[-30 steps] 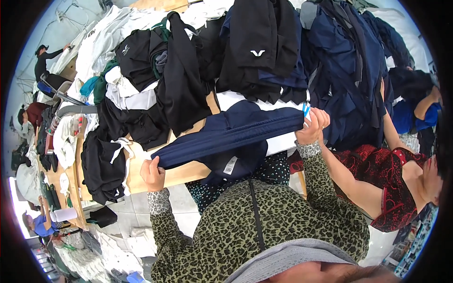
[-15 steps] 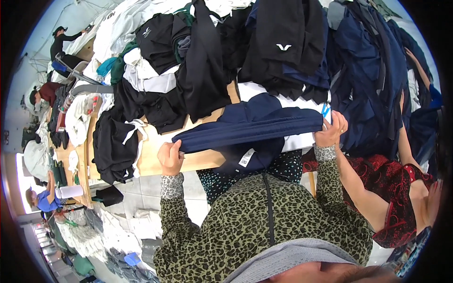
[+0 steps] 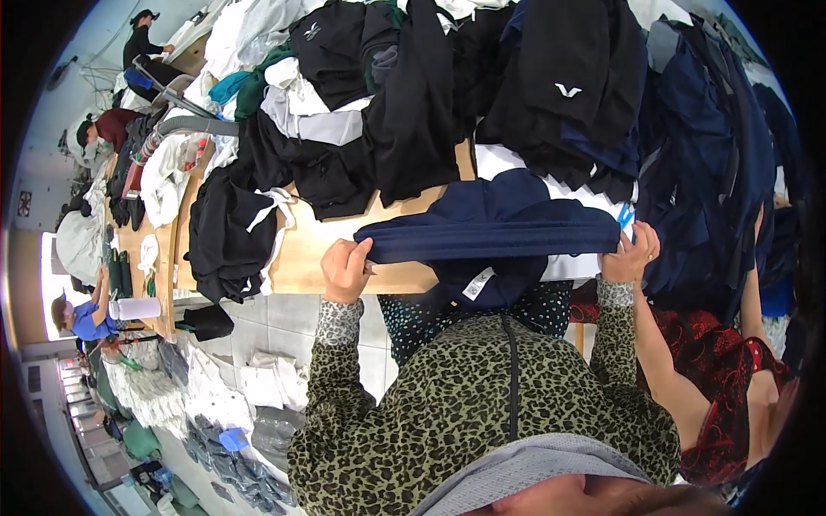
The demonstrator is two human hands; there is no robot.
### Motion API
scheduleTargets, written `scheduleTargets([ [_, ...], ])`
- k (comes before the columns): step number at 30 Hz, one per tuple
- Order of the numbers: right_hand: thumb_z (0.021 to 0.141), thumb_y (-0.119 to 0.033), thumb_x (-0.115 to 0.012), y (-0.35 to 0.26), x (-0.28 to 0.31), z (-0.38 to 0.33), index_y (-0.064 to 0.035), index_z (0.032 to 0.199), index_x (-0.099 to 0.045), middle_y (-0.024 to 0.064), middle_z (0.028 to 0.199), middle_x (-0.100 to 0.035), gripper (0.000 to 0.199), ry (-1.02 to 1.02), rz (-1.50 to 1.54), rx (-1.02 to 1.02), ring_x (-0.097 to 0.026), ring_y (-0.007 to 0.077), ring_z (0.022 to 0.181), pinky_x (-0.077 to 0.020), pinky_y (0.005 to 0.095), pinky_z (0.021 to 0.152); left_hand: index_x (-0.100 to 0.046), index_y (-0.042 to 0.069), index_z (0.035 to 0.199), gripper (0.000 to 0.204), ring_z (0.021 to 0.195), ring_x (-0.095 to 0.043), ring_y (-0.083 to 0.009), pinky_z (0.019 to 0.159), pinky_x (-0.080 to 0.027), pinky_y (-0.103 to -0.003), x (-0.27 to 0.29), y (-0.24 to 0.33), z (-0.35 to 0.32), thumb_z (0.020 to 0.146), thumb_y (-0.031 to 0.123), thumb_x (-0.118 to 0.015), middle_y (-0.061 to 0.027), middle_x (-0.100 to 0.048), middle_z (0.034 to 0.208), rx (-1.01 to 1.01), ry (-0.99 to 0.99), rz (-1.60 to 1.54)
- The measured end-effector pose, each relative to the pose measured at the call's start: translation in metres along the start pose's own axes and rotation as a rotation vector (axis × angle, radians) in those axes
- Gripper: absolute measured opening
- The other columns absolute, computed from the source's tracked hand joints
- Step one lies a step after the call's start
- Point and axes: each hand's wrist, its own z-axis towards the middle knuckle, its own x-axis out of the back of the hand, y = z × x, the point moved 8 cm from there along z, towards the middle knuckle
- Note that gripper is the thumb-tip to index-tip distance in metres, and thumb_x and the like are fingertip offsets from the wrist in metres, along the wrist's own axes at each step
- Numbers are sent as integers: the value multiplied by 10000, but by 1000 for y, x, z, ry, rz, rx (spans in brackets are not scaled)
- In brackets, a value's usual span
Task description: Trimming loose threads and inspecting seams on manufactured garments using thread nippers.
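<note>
A navy garment (image 3: 508, 202) hangs in front of me, its wide waistband-like edge pulled straight and nearly level between my hands. My left hand (image 3: 346, 268) pinches the band's left end between thumb and fingers. At the right end, my right hand (image 3: 630, 251) grips the band the same way. A small blue object (image 3: 625, 215) shows just above the right fingers; its kind is unclear, and so is whether this hand holds it. Below the band, the garment's lower part drapes toward my lap, with a white label (image 3: 478, 284) on it.
Black garments (image 3: 413, 112) are heaped across the wooden table (image 3: 331, 245), with a navy pile (image 3: 701, 172) at the right. Close on my right sits a person in red-and-black patterned clothing (image 3: 688, 370). Bundled white garments (image 3: 172, 387) lie on the floor at left.
The whole view has shifted, so table and piles appear farther right. The stretched band has gone from slanting up at the right to nearly level. Both hands keep their hold.
</note>
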Motion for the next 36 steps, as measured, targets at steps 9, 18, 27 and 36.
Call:
scheduleTargets([
  [9,858,-114,-592,-43,-73,-50,53,1028,-607,99,942,-670,239,-1156,958,-999,-639,201,791,-494,313,753,-596,-20,994,203,787,-527,-70,641,-438,-205,-78,14,-39,792,-40,-601,-5,-565,931,1086,-454,-1131],
  [18,684,-160,-740,-80,-83,-28,65,1093,-513,122,1052,-576,520,-1169,1019,-778,-556,179,946,-459,291,809,-332,24,1342,667,1228,-418,-303,1037,-327,-462,-46,79,45,919,539,-329,-181,-374,1372,682,89,-2542],
  [27,727,-290,-692,-88,-88,-22,-45,1259,-403,131,1331,-386,653,-766,1179,-494,-373,277,1233,-336,371,973,-518,11,1120,303,767,-628,-133,673,-529,-258,-101,259,134,886,198,-569,-70,-630,959,1050,-885,-2584],
  [36,815,-224,-586,47,-53,-83,-116,1143,-529,72,1247,-508,350,-407,1588,-1446,-479,257,1153,-425,350,845,-475,-65,1189,437,1073,-558,-260,949,-436,-401,-55,76,48,852,183,-600,-172,-574,1137,1112,-318,-2101],
])
